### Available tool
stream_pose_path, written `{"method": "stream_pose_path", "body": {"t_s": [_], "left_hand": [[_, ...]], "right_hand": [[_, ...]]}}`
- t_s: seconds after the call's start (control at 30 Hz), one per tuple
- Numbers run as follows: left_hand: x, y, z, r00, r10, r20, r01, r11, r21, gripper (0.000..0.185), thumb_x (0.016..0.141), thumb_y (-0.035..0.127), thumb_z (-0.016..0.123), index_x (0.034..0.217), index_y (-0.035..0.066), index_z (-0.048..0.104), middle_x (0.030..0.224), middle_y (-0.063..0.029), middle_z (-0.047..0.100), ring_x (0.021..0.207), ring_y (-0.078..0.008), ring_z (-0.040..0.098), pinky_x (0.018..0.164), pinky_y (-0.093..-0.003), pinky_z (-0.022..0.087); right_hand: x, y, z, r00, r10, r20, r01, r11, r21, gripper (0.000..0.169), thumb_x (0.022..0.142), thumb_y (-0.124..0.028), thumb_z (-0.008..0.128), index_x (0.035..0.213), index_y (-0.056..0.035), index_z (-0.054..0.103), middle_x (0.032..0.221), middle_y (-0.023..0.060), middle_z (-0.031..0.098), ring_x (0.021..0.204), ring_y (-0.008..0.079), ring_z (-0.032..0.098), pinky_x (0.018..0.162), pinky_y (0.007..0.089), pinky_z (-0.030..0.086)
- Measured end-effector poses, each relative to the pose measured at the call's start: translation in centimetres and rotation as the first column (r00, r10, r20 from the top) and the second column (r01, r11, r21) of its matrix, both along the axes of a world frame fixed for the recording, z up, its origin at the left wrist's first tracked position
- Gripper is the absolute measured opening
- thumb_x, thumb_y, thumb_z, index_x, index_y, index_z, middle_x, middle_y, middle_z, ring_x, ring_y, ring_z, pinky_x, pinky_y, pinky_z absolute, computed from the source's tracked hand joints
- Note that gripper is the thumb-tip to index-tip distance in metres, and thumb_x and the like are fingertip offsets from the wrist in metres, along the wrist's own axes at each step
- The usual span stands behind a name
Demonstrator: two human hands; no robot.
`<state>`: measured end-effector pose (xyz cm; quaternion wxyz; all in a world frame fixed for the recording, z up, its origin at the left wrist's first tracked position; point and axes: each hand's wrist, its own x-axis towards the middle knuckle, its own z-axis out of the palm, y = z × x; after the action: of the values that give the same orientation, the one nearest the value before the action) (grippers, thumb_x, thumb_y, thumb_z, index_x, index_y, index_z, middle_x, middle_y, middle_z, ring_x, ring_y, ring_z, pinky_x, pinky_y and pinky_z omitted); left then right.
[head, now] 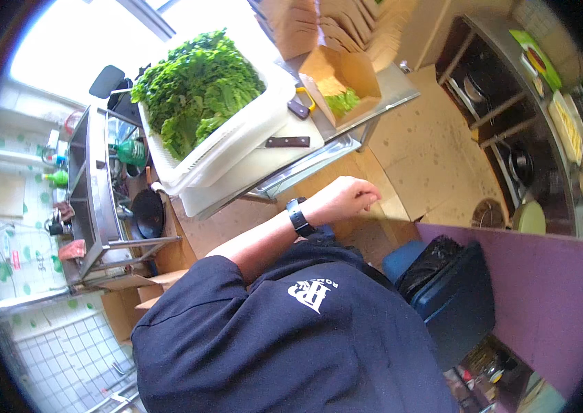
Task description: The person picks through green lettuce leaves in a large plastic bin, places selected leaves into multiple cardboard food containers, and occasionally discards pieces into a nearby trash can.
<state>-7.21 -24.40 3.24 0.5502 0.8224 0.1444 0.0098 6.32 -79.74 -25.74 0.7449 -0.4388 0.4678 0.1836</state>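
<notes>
My left hand hangs in front of my body, past the table's near edge, with its fingers loosely curled together and no object visible in them. A black watch is on that wrist. My right hand is out of view. Beyond the left hand, a steel table carries a white plastic basket heaped with green leaf lettuce. A dark-handled knife lies on a white cutting board beside the basket. To its right stands an open kraft paper box with some lettuce inside.
Stacked folded kraft boxes stand behind the table. On the left is a steel rack with a black wok. A dark blue bin is close on my right, beside a purple panel. A steel counter runs along the far right.
</notes>
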Motion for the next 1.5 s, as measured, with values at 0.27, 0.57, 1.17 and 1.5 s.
{"method": "stream_pose_path", "body": {"t_s": [0.27,0.57,1.17,1.5], "left_hand": [[-6.0,11.4,3.3,0.86,0.479,0.177,-0.48,0.876,-0.043,0.019,0.086,0.01,0.047,0.098,0.005,0.061,0.072,0.0022,0.056,0.067,-0.006,0.051,0.063,-0.0206,0.044],[-15.8,24.4,3.9,0.638,0.722,0.268,-0.77,0.61,0.188,0.023,0.085,0.02,0.053,0.095,0.001,0.062,0.077,-0.0041,0.062,0.067,-0.0082,0.055,0.06,-0.0208,0.044],[-0.1,12.9,3.1,0.973,0.221,0.072,-0.223,0.975,0.011,0.023,0.088,0.008,0.044,0.106,-0.001,0.057,0.081,-0.0024,0.057,0.07,-0.0071,0.048,0.063,-0.0198,0.041],[2.6,-3.5,-4.4,0.922,-0.292,-0.252,0.263,0.954,-0.145,0.022,0.085,0.011,0.048,0.101,0.002,0.06,0.078,-0.0046,0.062,0.069,-0.0095,0.056,0.061,-0.0216,0.045]], "right_hand": [[4.8,1.3,2.1,0.983,0.18,-0.032,-0.182,0.981,-0.073,0.037,0.08,-0.05,0.047,0.088,-0.0144,0.052,0.081,0.0043,0.054,0.067,0.0187,0.049,0.058,0.0315,0.044],[6.6,2.0,4.4,0.907,0.415,0.071,-0.42,0.904,0.076,0.041,0.079,-0.057,0.047,0.08,-0.0164,0.054,0.071,0.0015,0.056,0.058,0.0154,0.049,0.052,0.0274,0.044],[-0.2,9.0,6.5,0.942,-0.033,0.334,-0.065,0.958,0.278,0.019,0.088,-0.025,0.049,0.078,-0.0091,0.053,0.068,0.0016,0.048,0.057,0.0147,0.042,0.052,0.0265,0.037],[-12.9,1.6,-3.8,0.833,-0.469,-0.293,0.46,0.882,-0.103,0.027,0.088,-0.011,0.041,0.062,-0.0055,0.046,0.051,0.0012,0.044,0.043,0.0113,0.043,0.039,0.0225,0.038]]}}
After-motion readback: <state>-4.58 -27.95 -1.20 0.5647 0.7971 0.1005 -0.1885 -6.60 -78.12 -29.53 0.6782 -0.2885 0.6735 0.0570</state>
